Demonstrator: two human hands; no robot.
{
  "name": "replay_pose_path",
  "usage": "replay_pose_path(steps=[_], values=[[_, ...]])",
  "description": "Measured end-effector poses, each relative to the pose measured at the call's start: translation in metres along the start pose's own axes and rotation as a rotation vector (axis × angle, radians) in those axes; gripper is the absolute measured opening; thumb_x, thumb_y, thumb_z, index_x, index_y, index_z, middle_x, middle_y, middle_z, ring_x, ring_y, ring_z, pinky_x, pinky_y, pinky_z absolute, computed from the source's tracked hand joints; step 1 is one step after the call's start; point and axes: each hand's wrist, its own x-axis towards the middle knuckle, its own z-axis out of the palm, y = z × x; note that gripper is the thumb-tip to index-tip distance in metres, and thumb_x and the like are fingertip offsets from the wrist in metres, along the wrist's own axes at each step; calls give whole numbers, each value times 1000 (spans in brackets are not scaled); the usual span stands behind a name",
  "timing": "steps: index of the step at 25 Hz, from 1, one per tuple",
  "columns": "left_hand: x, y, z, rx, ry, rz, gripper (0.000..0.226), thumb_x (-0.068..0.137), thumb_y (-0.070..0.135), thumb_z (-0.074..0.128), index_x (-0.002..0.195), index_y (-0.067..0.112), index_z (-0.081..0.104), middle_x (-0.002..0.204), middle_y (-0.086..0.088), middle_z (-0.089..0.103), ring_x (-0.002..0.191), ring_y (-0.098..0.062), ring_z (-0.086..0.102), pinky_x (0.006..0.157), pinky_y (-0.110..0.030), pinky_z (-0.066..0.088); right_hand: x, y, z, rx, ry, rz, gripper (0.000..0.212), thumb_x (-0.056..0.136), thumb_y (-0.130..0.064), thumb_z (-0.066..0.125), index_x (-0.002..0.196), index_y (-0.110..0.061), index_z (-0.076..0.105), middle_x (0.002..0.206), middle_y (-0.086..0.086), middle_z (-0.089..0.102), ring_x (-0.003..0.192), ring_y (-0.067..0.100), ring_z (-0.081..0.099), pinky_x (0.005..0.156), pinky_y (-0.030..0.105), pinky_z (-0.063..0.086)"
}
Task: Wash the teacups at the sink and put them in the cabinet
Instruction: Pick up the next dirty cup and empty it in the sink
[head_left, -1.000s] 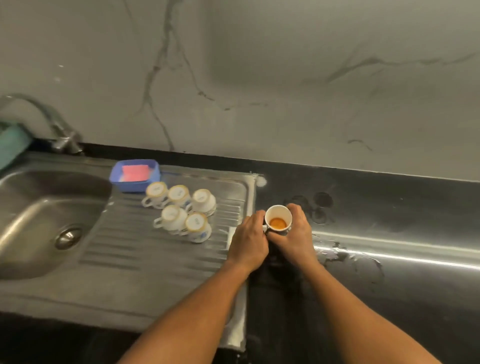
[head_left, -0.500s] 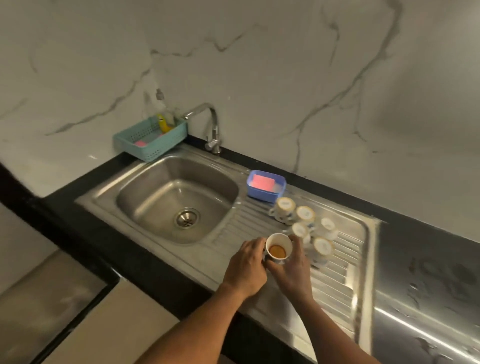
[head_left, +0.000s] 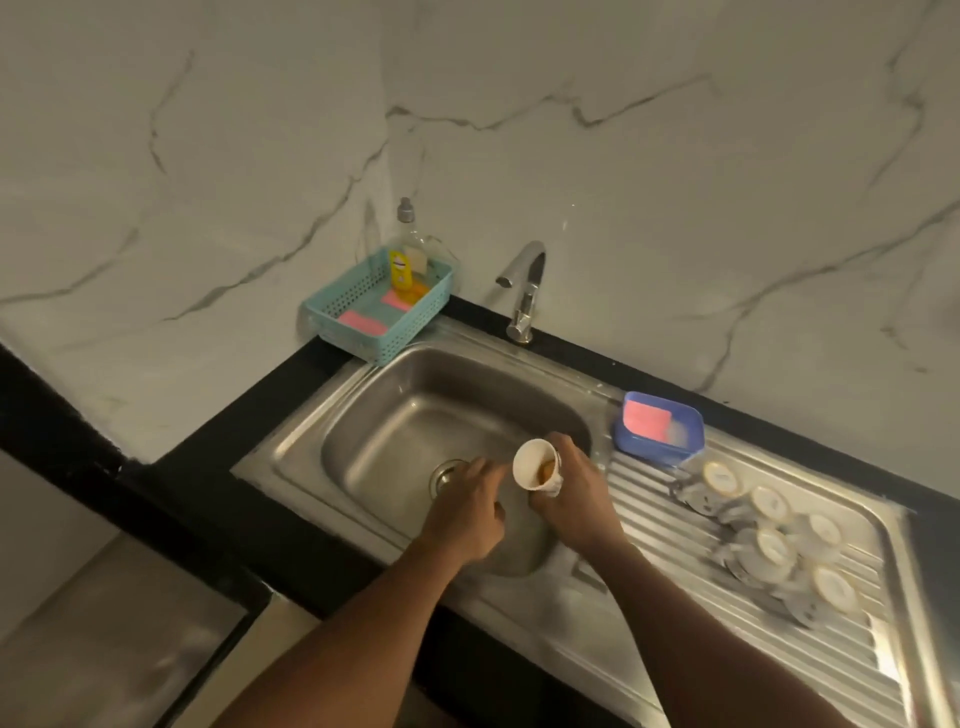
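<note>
From the head view, the right hand (head_left: 571, 499) grips a teacup (head_left: 535, 465), tipped on its side over the sink (head_left: 415, 395), with brown dregs inside. Just left of it, the left hand (head_left: 467, 504) hangs loosely curled, holding nothing. Right of the hands, five teacups (head_left: 774, 540) sit upturned on the drainboard (head_left: 649, 525); washed or not, I cannot tell. The task looks barely begun: emptying, washing and the cabinet all remain.
</note>
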Motion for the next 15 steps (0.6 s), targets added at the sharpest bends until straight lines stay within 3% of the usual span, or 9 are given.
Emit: replay_pose_path(steps=[5, 10, 15], values=[[29, -32, -33, 99, -34, -55, 54, 90, 21, 58, 143, 20, 47, 138, -1, 46, 127, -25, 43, 99, -44, 48, 60, -20, -6, -226, -131, -168, 72, 81, -26, 80, 144, -28, 45, 146, -2, 49, 136, 24, 42, 108, 39, 40], [62, -47, -53, 102, 2, -59, 55, 93, 20, 58, 146, 19, 45, 143, -5, 46, 133, -27, 41, 106, -43, 44, 109, -36, -3, -496, -192, -435, 72, 87, -26, 74, 149, -32, 39, 148, -2, 45, 137, 24, 38, 107, 37, 40], [98, -68, -46, 32, -20, 38, 53, 92, 12, 57, 144, 18, 50, 140, -3, 49, 132, -23, 43, 106, -36, 44, 131, -33, 11, -647, -167, -406, 70, 87, -25, 72, 148, -33, 38, 148, 1, 44, 137, 25, 37, 110, 37, 38]])
